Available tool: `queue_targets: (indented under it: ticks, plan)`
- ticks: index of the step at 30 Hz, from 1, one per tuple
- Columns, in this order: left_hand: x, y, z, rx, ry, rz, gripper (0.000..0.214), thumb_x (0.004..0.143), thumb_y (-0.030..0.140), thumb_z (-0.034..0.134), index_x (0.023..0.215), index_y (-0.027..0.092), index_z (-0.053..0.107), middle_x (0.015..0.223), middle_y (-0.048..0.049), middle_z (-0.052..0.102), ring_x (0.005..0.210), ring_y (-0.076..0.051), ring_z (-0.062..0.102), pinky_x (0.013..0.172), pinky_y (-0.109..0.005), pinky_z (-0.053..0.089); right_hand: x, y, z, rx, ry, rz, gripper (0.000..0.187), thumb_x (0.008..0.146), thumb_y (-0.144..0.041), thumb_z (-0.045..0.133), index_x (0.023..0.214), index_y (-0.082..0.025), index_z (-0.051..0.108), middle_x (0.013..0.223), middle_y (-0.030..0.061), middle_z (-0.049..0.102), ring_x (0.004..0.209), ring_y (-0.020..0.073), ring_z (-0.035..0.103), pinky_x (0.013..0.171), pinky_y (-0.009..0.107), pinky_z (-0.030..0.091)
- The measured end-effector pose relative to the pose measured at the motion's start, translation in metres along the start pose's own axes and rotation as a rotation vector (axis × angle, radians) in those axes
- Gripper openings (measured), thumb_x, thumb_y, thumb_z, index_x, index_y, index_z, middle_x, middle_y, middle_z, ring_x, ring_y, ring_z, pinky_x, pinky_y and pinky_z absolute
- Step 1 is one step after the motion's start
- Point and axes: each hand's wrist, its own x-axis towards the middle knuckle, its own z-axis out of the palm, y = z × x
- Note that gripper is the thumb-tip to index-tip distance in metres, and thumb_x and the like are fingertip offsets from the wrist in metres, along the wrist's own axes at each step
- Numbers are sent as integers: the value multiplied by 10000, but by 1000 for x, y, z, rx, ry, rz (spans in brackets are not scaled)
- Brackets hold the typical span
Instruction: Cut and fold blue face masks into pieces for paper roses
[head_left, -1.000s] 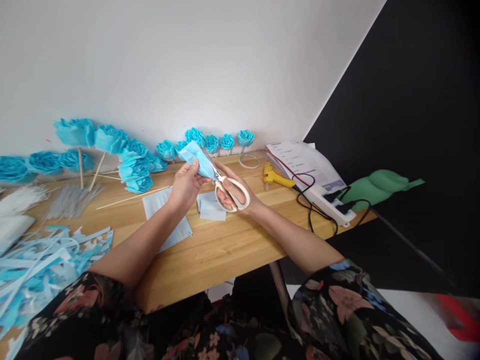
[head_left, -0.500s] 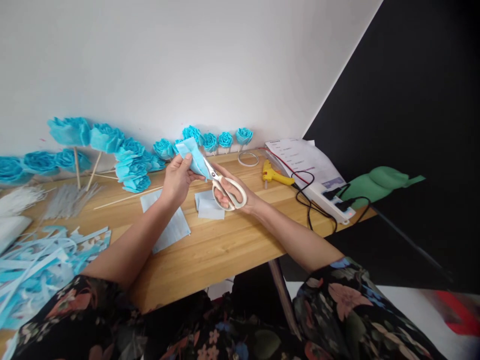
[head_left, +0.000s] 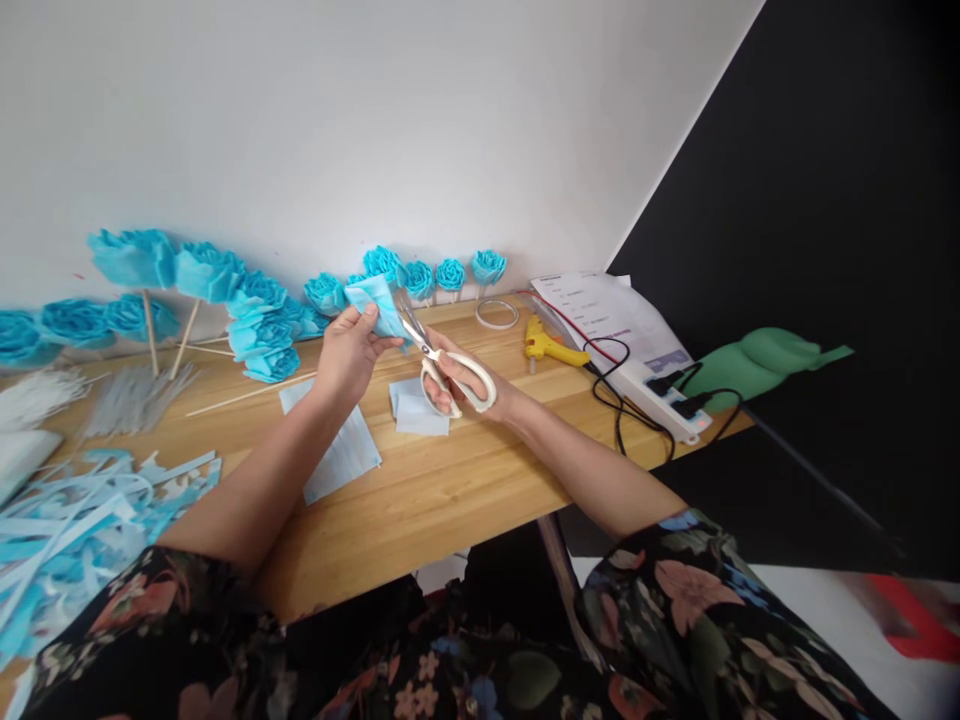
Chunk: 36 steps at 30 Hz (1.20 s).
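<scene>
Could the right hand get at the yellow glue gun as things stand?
Probably yes for reach: the yellow glue gun lies just beyond the right hand, with only tabletop visible between. But that hand holds scissors, so grasping would likely need them put down.

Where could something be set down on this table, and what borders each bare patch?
The table shows bare wood in front, between the flat blue sheet, the folded piece and the near edge. Another patch lies between the right forearm and the yellow glue gun. Crowded: cut strips far left, blue flowers along the wall, held scissors mid-table.
</scene>
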Motion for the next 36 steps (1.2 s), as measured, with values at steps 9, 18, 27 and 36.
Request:
queue_targets:
  ticks: [9,18,27,36]
  plan:
    - [3,3,-5,-43,52,10,185,858,294,777,818,160,656,716,13,715,616,-106,690,658,-216,624,-2,-2,0,1,-20,6,929,885,-614,694,1595,-259,213,713,-55,632,507,98,522,458,221,440]
    - [2,-3,-3,-28,-11,-14,260,857,400,778,880,164,671,721,-2,728,634,-131,714,640,-223,626,-4,-7,1,-1,-23,9,942,916,-576,674,1627,-271,137,703,-57,635,503,99,527,457,213,435]
    - [-1,-6,0,-52,-21,-64,232,910,385,726,898,163,664,775,-21,754,645,-135,723,619,-234,619,-3,-6,0,10,-17,-5,972,905,-596,676,1634,-258,128,712,-44,653,509,103,536,457,215,444]
    - [-1,-5,0,-76,-13,-83,217,959,375,668,888,169,651,773,-20,758,648,-129,726,617,-220,606,-3,-5,0,10,-52,-13,942,908,-607,667,1619,-256,158,703,-54,647,492,93,520,452,211,447]
